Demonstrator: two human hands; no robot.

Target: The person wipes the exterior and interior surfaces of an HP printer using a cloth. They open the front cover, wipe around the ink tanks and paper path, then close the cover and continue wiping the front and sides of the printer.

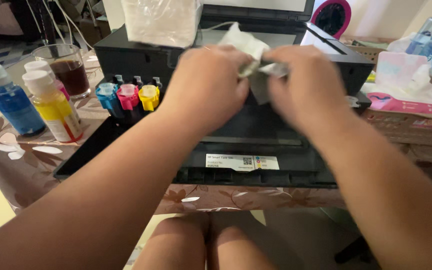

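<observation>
My left hand (207, 85) and right hand (308, 82) are both pinched on a small crumpled packet (253, 55), held together over the black printer (256, 145) at twelve o'clock. Blue, pink and yellow ink caps (127, 96) sit at ten o'clock, with ink bottles (51, 107) on the tabletop (26, 165) at nine.

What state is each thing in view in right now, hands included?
Left hand: grip shut on the white packet.
Right hand: grip shut on the white packet.
White packet: crumpled, held over the printer.
Printer: front tray open.
Ink tank caps: on.
Ink bottles: upright, capped.
Glass: upright, partly filled with dark drink.
Tissue pack: open, tissue sticking out.
</observation>
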